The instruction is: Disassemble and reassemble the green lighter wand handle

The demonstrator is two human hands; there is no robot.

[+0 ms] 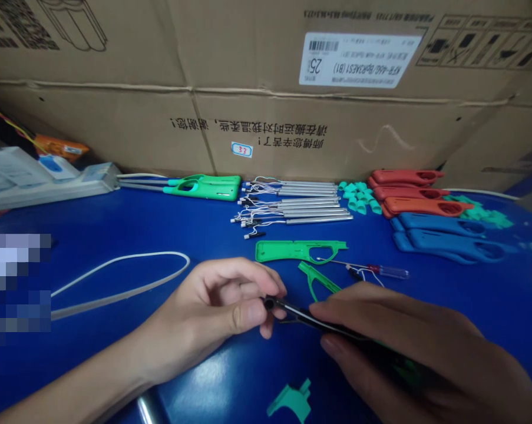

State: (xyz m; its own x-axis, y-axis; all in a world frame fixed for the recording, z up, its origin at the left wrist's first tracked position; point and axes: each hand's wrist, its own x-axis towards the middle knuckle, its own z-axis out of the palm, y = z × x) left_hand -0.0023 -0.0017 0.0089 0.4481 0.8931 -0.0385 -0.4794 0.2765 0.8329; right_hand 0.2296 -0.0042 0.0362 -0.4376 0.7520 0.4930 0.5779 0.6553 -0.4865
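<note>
My left hand [224, 309] pinches the open end of a thin dark metal tube [298, 315] between thumb and fingers. My right hand [407, 347] is closed over the rest of that tube, and a bit of green plastic shows under its palm. Just beyond the hands lie a green handle shell [298, 250], a green trigger piece [316, 281] and a small clear-ended part with thin wires [380, 271], all on the blue table [115, 235].
Behind are several metal tubes with wires [301, 203], an assembled green lighter [199, 186], teal caps [358, 197], red shells [411, 191] and blue shells [442, 235]. A white cord loop [119, 280] lies left. Cardboard boxes [266, 88] wall the back. A teal piece [292, 400] lies near me.
</note>
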